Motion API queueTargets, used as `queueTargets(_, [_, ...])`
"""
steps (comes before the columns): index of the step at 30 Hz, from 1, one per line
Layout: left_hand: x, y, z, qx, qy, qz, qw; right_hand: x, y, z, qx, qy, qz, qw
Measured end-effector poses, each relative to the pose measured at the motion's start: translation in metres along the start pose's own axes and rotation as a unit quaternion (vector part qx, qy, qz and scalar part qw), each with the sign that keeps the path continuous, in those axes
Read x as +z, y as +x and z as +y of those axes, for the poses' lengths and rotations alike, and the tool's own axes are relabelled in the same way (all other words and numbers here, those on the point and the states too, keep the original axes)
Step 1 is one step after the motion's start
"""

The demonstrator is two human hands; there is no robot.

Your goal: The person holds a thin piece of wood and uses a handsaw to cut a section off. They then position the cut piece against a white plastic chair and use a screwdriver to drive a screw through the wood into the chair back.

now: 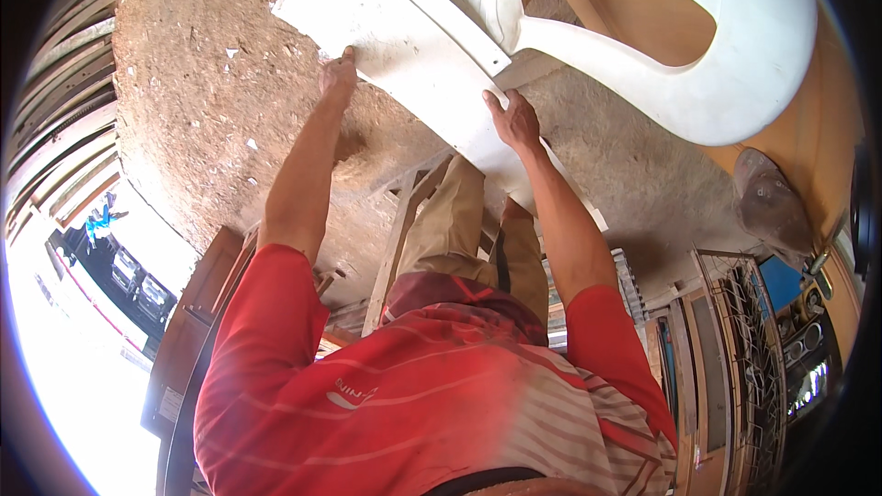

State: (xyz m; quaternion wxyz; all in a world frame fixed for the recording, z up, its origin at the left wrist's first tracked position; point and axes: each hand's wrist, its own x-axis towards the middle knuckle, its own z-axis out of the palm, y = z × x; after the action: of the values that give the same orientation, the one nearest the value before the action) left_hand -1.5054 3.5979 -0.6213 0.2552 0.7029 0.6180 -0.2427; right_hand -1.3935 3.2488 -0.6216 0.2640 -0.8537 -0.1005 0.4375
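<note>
In front of my legs I hold a long white panel, thin and slightly scuffed, slanting from the upper left down toward my knees. My left hand is closed on its left edge, thumb on top and fingers hidden beneath. On the opposite edge my right hand grips the same panel, its thumb lying along the top. A narrow white strip with a small hole near its end runs along the panel's right side. Just beyond lies a large white moulded shell with a rounded opening.
Brown ground with scattered white scraps spreads to the left. A grey-brown cap rests on an orange-brown surface at right. Wooden frames and a wire rack stand at lower right. Stacked wooden slats line the far left.
</note>
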Motion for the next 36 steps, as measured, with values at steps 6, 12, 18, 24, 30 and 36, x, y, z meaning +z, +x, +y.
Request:
queueTargets(6, [0.000, 0.005, -0.006, -0.034, 0.023, -0.045, 0.998, -0.011, 0.011, -0.031, 0.102, -0.030, -0.074, 0.992])
queueTargets(12, [-0.010, -0.007, 0.005, -0.009, 0.010, -0.061, 0.998, -0.005, 0.014, -0.029, 0.126, -0.042, -0.062, 0.989])
queueTargets(18, [-0.008, -0.015, 0.004, -0.022, 0.002, -0.011, 1.000, -0.009, 0.014, -0.032, 0.120, -0.026, -0.069, 0.990])
queueTargets(24, [-0.007, -0.045, 0.002, -0.032, 0.030, -0.016, 0.999, -0.020, 0.014, -0.035, 0.102, -0.014, -0.031, 0.994])
queueTargets(30, [0.050, -0.129, -0.029, 0.014, -0.203, -0.052, 0.978, -0.037, 0.011, -0.040, 0.063, -0.018, -0.008, 0.998])
queueTargets(36, [0.038, -0.233, 0.010, -0.025, -0.328, -0.219, 0.919, -0.066, -0.020, -0.073, 0.008, -0.031, 0.026, 0.999])
